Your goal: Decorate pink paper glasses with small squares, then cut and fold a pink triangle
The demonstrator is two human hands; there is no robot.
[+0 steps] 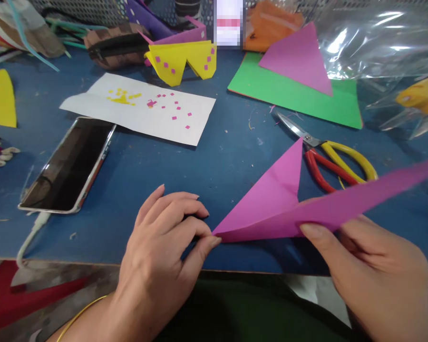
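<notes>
A folded sheet of pink paper [267,202] stands partly raised over the near edge of the blue table, its two flaps spread apart. My left hand [171,242] pinches its pointed left corner between thumb and forefinger. Farther right, my right hand [374,266] grips the lower fold, thumb on the near side and the fingers mostly hidden behind the paper. Just beyond the paper lie scissors [317,147] with one red and one yellow handle, their blades pointing away to the left.
A phone [71,164] with a white cable lies left. White paper [153,107] bears small yellow and pink bits. Behind it stands a folded yellow paper piece [181,59] with pink squares. Green paper [292,97], a pink piece [299,61] and clear plastic [381,38] lie back right.
</notes>
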